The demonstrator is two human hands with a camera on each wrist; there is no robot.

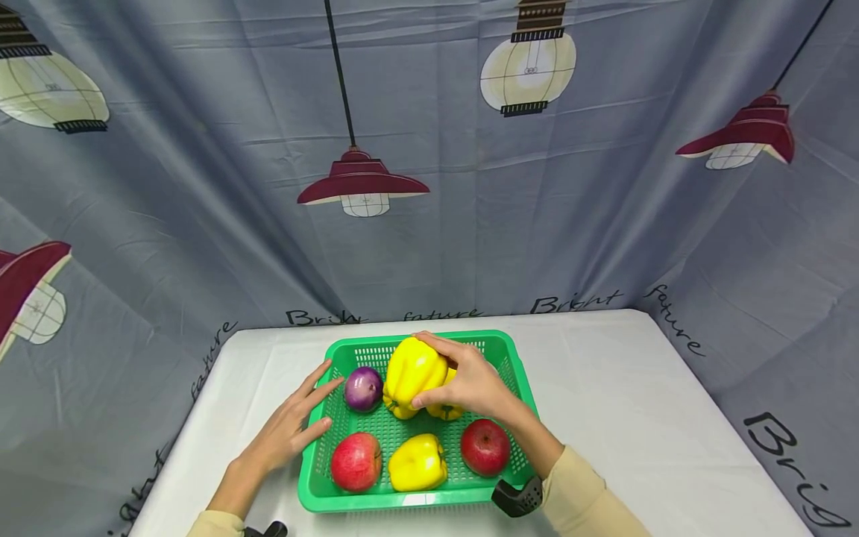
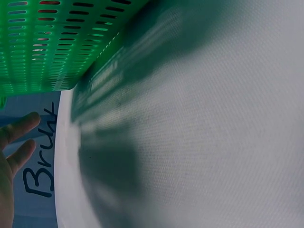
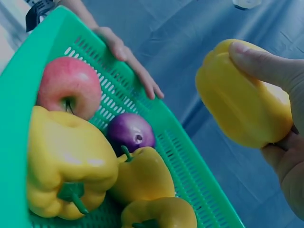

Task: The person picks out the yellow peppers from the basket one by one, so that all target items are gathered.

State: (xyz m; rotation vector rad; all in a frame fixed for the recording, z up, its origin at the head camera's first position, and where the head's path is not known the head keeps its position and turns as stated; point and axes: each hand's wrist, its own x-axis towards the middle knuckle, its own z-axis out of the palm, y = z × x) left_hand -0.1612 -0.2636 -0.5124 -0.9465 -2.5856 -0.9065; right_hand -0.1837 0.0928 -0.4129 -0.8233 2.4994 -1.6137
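My right hand (image 1: 473, 380) grips a yellow bell pepper (image 1: 414, 373), thumb on one side and fingers on the other, over the back of the green basket (image 1: 312, 477). In the right wrist view this held pepper (image 3: 242, 95) hangs above the rim. My left hand (image 1: 288, 425) lies along the basket's left rim with its fingers spread, holding nothing. Beneath the held pepper are more yellow peppers (image 3: 145, 175), partly covered in the head view. Beside them sits a purple onion (image 1: 364, 389). Another yellow pepper (image 1: 417, 464) lies at the basket's front.
Two red apples share the basket, one front left (image 1: 356, 462) and one front right (image 1: 485, 447). A white-covered table (image 1: 644, 432) carries the basket. Behind it hangs a grey-blue curtain (image 1: 436, 246) printed with lamps.
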